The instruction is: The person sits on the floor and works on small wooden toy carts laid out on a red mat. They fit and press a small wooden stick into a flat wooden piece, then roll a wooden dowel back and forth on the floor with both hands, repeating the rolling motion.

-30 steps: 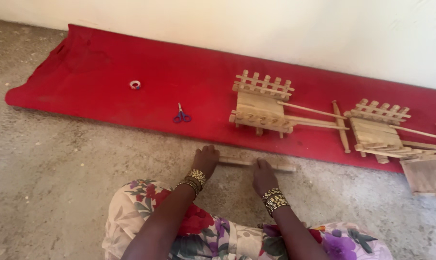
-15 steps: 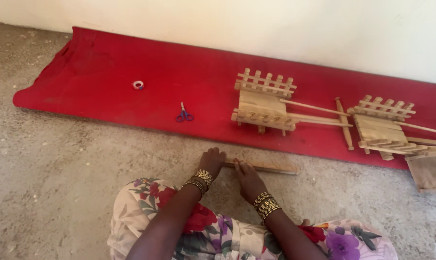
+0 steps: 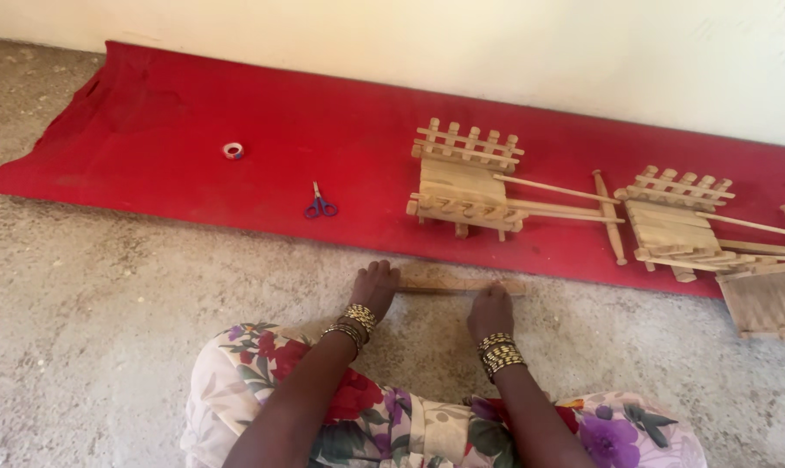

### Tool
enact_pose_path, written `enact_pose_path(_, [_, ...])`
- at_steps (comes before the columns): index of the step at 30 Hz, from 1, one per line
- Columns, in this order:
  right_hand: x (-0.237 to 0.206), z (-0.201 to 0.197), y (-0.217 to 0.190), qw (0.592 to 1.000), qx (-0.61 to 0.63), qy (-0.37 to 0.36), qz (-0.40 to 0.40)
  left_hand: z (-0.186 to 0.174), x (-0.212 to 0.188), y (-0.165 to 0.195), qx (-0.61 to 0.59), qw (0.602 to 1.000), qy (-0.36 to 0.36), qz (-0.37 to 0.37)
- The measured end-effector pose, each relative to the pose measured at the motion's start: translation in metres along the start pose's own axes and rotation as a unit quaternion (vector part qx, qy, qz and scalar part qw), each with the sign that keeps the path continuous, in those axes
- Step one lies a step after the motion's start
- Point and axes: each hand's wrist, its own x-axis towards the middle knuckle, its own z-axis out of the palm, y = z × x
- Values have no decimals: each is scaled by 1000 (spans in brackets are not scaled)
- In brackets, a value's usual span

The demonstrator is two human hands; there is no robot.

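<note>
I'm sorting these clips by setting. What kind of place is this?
Probably a home craft spot on a bare concrete floor: a red mat against a wall holds wooden cart models, scissors and tape.

Soft, even daylight fills the view; shadows are faint, the pale plastered wall [image 3: 583, 61] is slightly washed out, focus sharp throughout.

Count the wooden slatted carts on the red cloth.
2 whole: one cart mid-cloth, another to its right. A partial wooden piece lies at the right edge; more may be out of frame.
</note>
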Motion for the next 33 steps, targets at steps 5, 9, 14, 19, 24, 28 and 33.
enact_pose_path(5, [-11, 5, -36, 975, -1, -2, -221, 1, 0, 2, -31, 999, 8, -14])
enact_pose_path(9, [-21, 1, -64, 944, 117, 3, -307, -1, 1, 0, -37, 999, -4, -20])
enact_pose_path(14, [-2, -16, -47, 983, 160, -80, 31, 0, -2, -2, -41, 998, -19, -31])
enact_pose_path(19, [17, -31, 0, 944, 161, -84, 277, -1, 0, 1, -43, 997, -32, -54])
enact_pose_path(24, [20, -16, 15, 962, 152, -43, 220, -5, 2, 0, -56, 996, -44, -62])
enact_pose_path(28, [7, 0, -22, 983, 172, -69, -20, -7, 1, 0, -68, 993, -65, -68])
enact_pose_path(33, [-22, -1, -82, 941, 133, -47, -308, -7, 3, -1, -74, 994, -50, -60])
